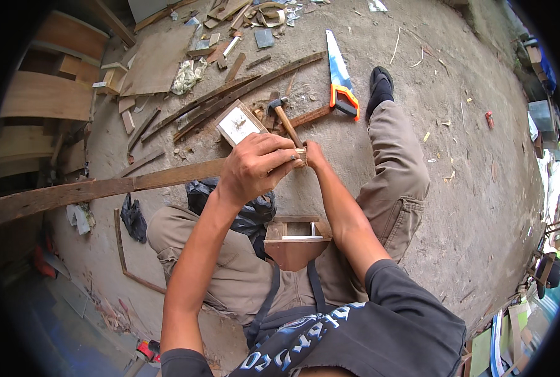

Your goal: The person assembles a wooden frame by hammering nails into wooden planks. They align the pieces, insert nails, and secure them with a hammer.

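Note:
A long wooden strip (pixel 178 174) runs from the far left across to my hands. My left hand (pixel 258 164) is closed over it near its right end, with fingertips pinched together. A small dark tip shows at those fingertips, too small to name. My right hand (pixel 316 154) is closed on the strip's end, its fingers partly hidden. Just beyond the hands lies a hammer (pixel 285 122) with a wooden handle. A small wooden box with a white panel (pixel 238 124) sits behind my left hand. Between my legs is another small wooden box (pixel 298 250).
A handsaw (pixel 341 78) with an orange and black handle lies farther off, beside my shoe. Long dark wood strips (pixel 248 94) and offcuts litter the ground. A black plastic bag (pixel 248 212) is by my left leg. Wooden furniture pieces (pixel 50 95) stand at the left.

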Available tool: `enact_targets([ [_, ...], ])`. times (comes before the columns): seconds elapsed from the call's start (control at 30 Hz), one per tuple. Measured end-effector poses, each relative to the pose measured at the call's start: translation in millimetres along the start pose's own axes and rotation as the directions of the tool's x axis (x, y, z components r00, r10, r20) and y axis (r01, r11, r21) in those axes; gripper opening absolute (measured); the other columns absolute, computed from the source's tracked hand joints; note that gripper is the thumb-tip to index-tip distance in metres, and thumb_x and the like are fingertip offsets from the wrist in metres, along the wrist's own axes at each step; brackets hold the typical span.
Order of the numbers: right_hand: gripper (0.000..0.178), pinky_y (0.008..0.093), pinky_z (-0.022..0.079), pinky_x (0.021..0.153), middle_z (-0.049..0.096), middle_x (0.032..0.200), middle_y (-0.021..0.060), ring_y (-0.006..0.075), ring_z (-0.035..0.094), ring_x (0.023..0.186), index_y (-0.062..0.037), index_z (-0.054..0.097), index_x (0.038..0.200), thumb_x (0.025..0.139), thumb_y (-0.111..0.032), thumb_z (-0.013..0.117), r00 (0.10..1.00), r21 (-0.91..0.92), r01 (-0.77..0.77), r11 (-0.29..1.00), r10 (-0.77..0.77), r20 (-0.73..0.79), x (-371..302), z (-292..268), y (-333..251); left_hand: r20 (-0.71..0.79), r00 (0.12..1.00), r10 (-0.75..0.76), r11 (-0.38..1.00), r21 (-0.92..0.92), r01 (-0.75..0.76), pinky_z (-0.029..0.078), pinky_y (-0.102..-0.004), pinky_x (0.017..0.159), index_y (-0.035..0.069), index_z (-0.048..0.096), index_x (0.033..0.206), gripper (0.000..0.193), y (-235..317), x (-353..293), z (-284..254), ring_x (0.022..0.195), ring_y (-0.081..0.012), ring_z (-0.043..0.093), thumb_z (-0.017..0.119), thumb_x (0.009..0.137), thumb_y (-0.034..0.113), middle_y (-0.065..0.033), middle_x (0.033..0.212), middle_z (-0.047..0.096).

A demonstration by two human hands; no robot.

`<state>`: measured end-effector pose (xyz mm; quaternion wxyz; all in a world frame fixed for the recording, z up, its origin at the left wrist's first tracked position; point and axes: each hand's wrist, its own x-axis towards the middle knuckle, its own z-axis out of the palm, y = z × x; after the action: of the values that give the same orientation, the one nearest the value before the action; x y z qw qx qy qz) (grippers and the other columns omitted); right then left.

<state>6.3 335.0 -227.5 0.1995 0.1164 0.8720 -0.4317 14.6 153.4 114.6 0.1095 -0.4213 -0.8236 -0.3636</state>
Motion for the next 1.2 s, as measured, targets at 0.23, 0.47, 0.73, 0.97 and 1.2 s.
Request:
enact_targets([
  [0.23,0.053,0.0512,0.052,0.083,0.066,0.095,0.0333,0.0449,0.066,0.097,0.0101,0.065,0.093,0.089,-0.043,0.065,0.993,-0.149,-0.049,0.988,0.032,-0.115,0,-45,-40,-0.010,1.000,0.008,0.999,-0.042,-0.008,0.052,-0.0369,0.074,0.005,0.068,0.085,0.014,-6,-8,-4,0.084,-0.0245,0.066,0.077,0.077,0.010,-0.0048,0.092,0.068],
  [0.47,0.061,0.0382,0.051,0.056,0.061,0.063,0.0129,0.0227,0.064,0.057,0.0037,0.064,0.076,0.095,-0.054,0.057,0.965,0.251,-0.114,0.961,0.167,-0.204,-72,-126,-102,-0.019,0.999,0.045,0.995,-0.086,-0.047,0.053,-0.0360,0.074,0.004,0.070,0.086,0.014,-8,-9,-3,0.084,-0.0264,0.067,0.079,0.077,0.010,-0.0075,0.094,0.069],
  [0.73,0.030,0.0264,0.039,0.053,0.051,0.070,-0.0016,0.0078,0.046,0.059,-0.0027,0.056,0.101,0.105,-0.031,0.048,0.830,0.118,0.538,0.835,-0.500,-0.247,-236,-263,-221,-0.028,0.999,0.028,0.992,-0.119,-0.031,0.055,-0.0375,0.075,0.002,0.069,0.087,0.015,-4,-15,-4,0.087,-0.0279,0.068,0.077,0.080,0.012,-0.0085,0.095,0.069],
  [0.97,0.036,0.0348,0.040,0.058,0.054,0.069,0.0066,0.0162,0.049,0.064,-0.0008,0.057,0.090,0.103,-0.034,0.052,0.966,-0.168,0.249,0.954,-0.257,-0.027,-333,-266,-215,-0.013,0.999,0.031,0.989,-0.142,-0.032,0.056,-0.0367,0.077,0.003,0.069,0.088,0.015,-6,-13,0,0.088,-0.0277,0.068,0.077,0.081,0.014,-0.0093,0.097,0.069],
  [1.2,0.033,0.0387,0.042,0.057,0.053,0.064,0.0142,0.0213,0.050,0.057,0.0015,0.055,0.093,0.103,-0.030,0.053,0.933,-0.169,0.333,0.928,-0.349,-0.081,-362,-255,-212,-0.017,0.998,0.065,0.989,-0.129,-0.066,0.056,-0.0366,0.078,0.001,0.069,0.088,0.016,-8,-17,-1,0.089,-0.0284,0.068,0.077,0.081,0.013,-0.0100,0.098,0.069],
])
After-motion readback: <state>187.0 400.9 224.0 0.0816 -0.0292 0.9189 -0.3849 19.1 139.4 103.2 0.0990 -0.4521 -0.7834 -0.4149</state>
